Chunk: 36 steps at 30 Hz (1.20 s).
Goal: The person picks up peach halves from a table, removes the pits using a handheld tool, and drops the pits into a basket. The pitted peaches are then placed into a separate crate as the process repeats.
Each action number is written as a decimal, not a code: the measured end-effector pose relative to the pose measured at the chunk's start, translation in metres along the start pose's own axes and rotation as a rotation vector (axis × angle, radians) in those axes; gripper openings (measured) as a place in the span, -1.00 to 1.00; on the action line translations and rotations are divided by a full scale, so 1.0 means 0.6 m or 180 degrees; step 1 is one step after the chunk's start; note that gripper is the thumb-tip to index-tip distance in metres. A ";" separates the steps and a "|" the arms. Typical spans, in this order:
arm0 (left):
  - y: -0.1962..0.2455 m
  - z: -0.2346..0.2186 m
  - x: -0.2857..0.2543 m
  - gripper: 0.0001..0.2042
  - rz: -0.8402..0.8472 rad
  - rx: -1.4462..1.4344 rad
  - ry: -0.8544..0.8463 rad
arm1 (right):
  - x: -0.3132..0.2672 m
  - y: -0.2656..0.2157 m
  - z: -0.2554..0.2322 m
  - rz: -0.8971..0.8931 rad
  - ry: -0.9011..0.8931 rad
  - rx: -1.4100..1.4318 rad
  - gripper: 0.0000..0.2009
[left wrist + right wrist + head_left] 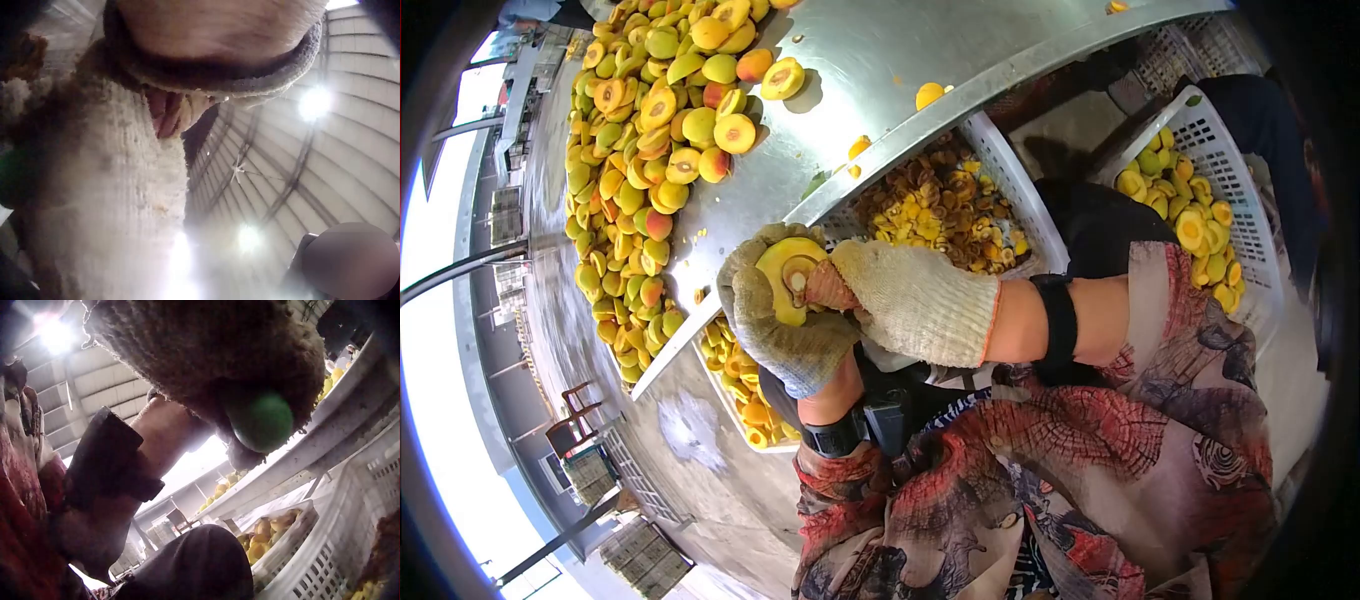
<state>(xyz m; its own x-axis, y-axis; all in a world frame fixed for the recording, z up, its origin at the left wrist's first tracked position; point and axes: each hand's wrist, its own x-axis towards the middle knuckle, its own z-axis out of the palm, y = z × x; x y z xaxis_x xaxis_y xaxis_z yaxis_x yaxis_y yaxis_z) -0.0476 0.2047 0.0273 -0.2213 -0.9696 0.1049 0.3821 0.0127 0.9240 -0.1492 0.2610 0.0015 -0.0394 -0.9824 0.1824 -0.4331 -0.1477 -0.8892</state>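
In the head view, the gloved left hand point(785, 310) holds a halved yellow fruit point(782, 270), its cut face with the brown stone area turned up. Bare fingertips poke from the glove of the right hand point(915, 300) and meet that cut face. A green rounded handle point(262, 422) shows under the right hand point(212, 356) in the right wrist view, the glove curled round it; its working end cannot be made out. The left wrist view has pale ribbed glove fabric up close, with bare skin above it.
Halved fruits point(640, 150) lie heaped on the metal table point(840, 70). Below its edge, a white crate point(1025, 190) holds brown and yellow scraps. Another crate point(1230, 170) of yellow pieces stands at the right, and a third point(735, 410) at lower left.
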 end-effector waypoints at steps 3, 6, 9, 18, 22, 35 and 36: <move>0.006 0.000 0.001 -0.67 0.0177 0.0342 -0.0135 | -0.001 -0.004 -0.005 -0.0106 -0.0003 0.0003 -0.79; 0.010 0.008 -0.005 -0.67 0.0327 0.0811 -0.0012 | -0.003 -0.007 -0.005 0.0199 -0.0196 0.0108 -0.78; 0.009 0.003 -0.006 -0.69 0.0557 0.1246 -0.0070 | -0.008 -0.007 0.002 0.0399 -0.0425 0.0539 -0.69; 0.026 -0.027 0.004 -0.68 0.0575 0.1596 -0.0591 | -0.029 -0.026 0.002 0.0099 -0.0374 0.0537 -0.63; 0.038 -0.034 0.020 -0.72 0.0076 0.1122 -0.1057 | -0.027 -0.030 -0.005 0.0350 -0.0614 0.0663 -0.58; 0.079 -0.032 0.052 -0.79 -0.0676 0.1711 -0.1825 | -0.014 -0.040 -0.017 0.0640 -0.1527 0.1674 -0.71; 0.079 -0.032 0.051 -0.80 -0.0641 0.1681 -0.1798 | -0.014 -0.043 -0.020 0.0843 -0.1596 0.1993 -0.73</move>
<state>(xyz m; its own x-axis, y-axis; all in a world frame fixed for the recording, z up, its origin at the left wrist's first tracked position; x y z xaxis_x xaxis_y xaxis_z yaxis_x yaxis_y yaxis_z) -0.0192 0.1709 0.0672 -0.7160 -0.6968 -0.0427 -0.1577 0.1018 0.9822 -0.1486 0.2746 0.0277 0.3991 -0.9060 -0.1412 0.1189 0.2038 -0.9718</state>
